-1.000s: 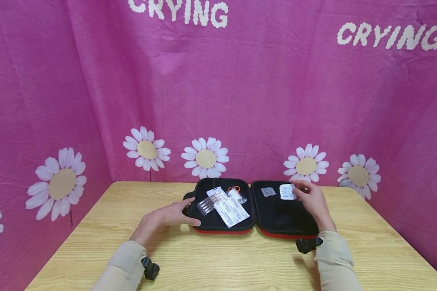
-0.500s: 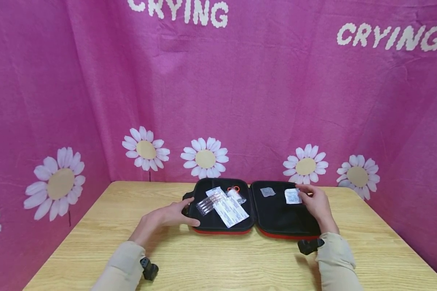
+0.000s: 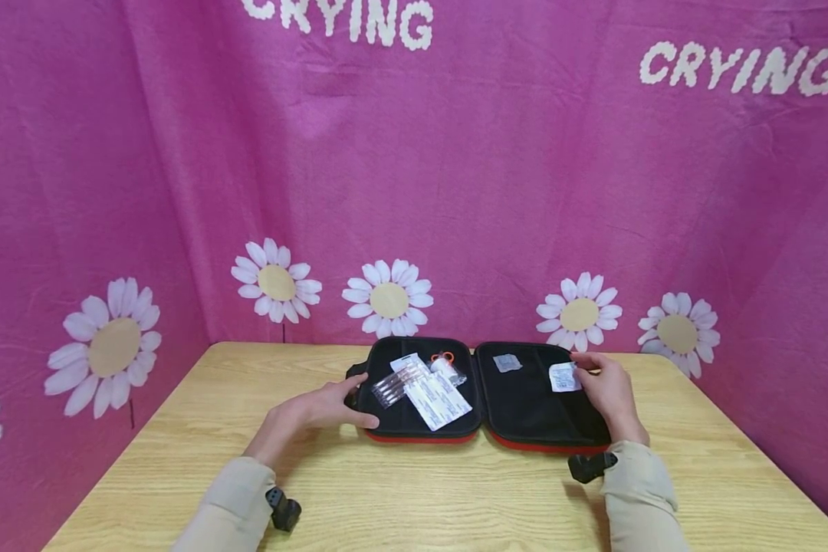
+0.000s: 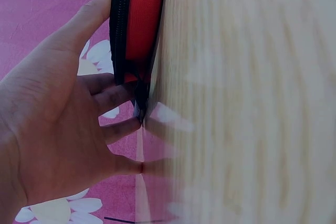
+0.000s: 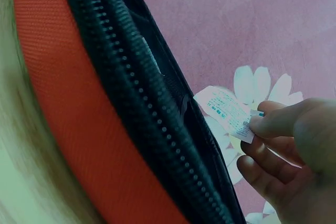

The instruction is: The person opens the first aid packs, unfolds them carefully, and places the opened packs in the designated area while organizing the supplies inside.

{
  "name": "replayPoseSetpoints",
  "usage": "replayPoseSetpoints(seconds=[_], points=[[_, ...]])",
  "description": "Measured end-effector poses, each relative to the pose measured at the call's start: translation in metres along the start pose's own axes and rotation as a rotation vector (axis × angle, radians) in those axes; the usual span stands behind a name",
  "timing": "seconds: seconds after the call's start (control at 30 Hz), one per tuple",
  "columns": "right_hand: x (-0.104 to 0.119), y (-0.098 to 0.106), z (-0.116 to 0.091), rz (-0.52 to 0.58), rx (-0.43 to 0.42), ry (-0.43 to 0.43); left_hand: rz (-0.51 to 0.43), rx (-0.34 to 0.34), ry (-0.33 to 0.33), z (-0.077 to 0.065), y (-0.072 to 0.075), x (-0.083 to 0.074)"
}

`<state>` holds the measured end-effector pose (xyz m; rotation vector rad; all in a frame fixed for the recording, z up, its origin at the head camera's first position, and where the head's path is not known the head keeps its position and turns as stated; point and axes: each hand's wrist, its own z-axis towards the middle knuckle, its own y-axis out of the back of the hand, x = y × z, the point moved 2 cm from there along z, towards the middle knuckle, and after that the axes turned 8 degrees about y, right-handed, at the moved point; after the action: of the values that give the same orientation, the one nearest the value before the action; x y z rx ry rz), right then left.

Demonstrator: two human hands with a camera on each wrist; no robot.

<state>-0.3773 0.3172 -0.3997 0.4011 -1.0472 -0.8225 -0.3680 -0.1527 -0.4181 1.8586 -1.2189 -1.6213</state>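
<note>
"Right hand (image 3: 606, 389) and white packet (image 3: 564, 377) have shifted together toward four o'clock over the last second, taking twelve as the far wall. The left hand (image 3: 327, 404) hasn't moved."

"How is the packet held?"

"Pinched at one edge, between thumb and fingertips of the right hand. It lies at ten o'clock from that hand and looks nearly square, so no clear long axis. The left hand is well apart from it."

"What is under it?"

"An open case (image 3: 531, 418), black inside, red outside. The packet is over the right half, near its one o'clock corner; I can't tell whether it touches the lining. A smaller packet (image 3: 507, 363) lies toward eleven."

"And the left hand?"

"Spread wide at the case's nine o'clock side, thumb at the rim. A printed sheet (image 3: 438, 402) lies in that half."

"Surface and room?"

"Pale wood-grain table (image 3: 400, 491). Behind it, magenta cloth (image 3: 455, 153) printed with white daisies (image 3: 389, 300); the word CRYING (image 3: 745, 67) sits high toward one o'clock."
</note>
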Motion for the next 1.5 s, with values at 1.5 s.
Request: replayPoseSetpoints(seconds=[1.5], points=[[-0.013, -0.007, -0.003, 0.044, 0.098, -0.049, 0.025, 0.004, -0.004, 0.002, 0.000, 0.001]])
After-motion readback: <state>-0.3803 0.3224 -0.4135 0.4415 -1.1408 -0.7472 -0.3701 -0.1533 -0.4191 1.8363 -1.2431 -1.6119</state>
